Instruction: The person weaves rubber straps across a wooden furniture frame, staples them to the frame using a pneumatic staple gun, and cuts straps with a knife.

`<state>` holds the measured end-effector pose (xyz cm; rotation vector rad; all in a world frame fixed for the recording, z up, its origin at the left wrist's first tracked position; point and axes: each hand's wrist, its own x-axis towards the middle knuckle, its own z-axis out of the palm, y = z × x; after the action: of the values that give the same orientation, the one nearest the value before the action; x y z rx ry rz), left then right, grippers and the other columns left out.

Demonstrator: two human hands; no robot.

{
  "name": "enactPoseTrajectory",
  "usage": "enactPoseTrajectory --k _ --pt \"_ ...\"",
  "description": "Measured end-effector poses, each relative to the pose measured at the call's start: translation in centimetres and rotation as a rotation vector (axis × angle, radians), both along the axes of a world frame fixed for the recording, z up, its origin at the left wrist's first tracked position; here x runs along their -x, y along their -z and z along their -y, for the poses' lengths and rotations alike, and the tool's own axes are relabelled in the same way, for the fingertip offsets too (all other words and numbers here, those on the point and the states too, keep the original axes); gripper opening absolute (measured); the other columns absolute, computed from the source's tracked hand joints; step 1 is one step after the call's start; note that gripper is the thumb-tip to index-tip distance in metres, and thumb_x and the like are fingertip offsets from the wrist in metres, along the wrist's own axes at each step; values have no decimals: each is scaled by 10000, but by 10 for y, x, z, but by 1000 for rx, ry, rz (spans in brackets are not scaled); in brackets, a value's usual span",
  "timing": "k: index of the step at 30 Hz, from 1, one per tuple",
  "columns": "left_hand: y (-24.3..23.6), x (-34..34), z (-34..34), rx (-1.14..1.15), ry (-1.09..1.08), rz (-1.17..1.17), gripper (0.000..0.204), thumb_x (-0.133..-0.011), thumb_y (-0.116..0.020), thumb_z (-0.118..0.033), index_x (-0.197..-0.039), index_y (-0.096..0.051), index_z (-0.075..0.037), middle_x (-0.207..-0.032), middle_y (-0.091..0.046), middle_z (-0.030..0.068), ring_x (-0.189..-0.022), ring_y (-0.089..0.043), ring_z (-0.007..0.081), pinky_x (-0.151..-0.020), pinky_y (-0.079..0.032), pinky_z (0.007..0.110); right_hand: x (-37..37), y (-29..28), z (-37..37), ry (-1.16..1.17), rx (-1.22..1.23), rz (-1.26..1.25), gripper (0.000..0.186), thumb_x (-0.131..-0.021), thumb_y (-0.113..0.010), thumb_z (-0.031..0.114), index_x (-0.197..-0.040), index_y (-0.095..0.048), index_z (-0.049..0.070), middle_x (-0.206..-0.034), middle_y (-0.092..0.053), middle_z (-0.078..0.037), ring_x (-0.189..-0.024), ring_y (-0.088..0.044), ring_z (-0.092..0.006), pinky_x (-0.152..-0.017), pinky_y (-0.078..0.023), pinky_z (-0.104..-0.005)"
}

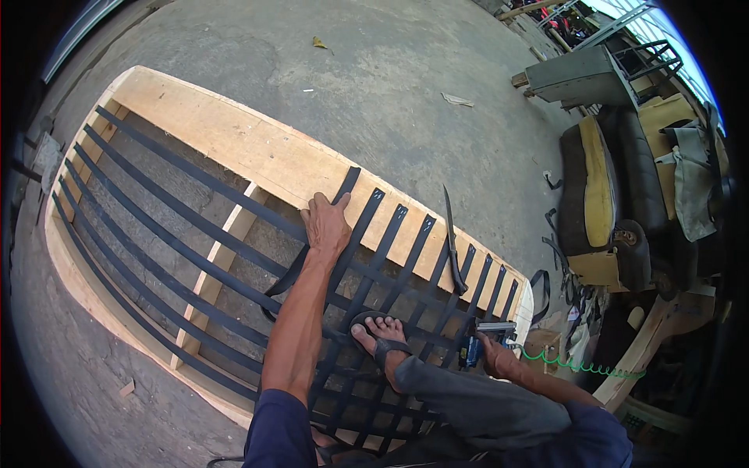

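Observation:
A long wooden frame (pixel 234 129) lies on the floor, with black webbing straps (pixel 179 214) running along it and others crossing them toward the right end. My left hand (pixel 326 222) is closed on a black cross strap (pixel 349 182), whose end lies over the frame's wide board. Beside it, the ends of several cross straps (pixel 400 214) show staples. My right hand (pixel 499 357), low at the right, grips a blue and silver staple gun (pixel 471 351) with a green coiled hose (pixel 577 363). A knife (pixel 452 242) with a dark handle rests on the board between strap ends.
My sandalled foot (pixel 381 337) stands on the webbing. At the right are dark and yellow upholstered pieces (pixel 597 187), a grey box-like piece (pixel 581 76) and strap scraps (pixel 558 261). A dry leaf (pixel 319 43) lies on the concrete floor (pixel 406 101).

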<state>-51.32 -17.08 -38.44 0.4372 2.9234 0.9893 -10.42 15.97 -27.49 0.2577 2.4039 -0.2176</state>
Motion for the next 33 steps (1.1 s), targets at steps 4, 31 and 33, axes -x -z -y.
enactPoseTrajectory --k 4,31,33 --pt "-7 -1 13 30 -13 69 484 -901 -592 -69 -1355 -668 -218 -1064 -499 159 -1064 -520 343 -928 -386 490 -52 25 -11 -34 22 -287 568 -764 -623 -7 -1308 -465 23 -1073 -524 -239 -1006 -531 -436 -894 -465 -517" --pt "-8 4 15 -108 -50 217 500 -889 -577 -54 -1335 -690 -251 -1109 -500 159 -1126 -500 327 -974 -345 468 429 -30 169 610 513 -338 224 -795 -664 166 -659 -616 -5 -590 -568 -63 -482 -551 -158 -434 -426 -347" --pt "-11 5 14 -98 -57 214 508 -888 -574 -54 -1342 -685 -252 -1112 -501 158 -1134 -500 325 -976 -345 470 452 -13 179 611 536 -344 224 -787 -666 164 -657 -612 -11 -591 -568 -72 -481 -550 -167 -430 -424 -353"
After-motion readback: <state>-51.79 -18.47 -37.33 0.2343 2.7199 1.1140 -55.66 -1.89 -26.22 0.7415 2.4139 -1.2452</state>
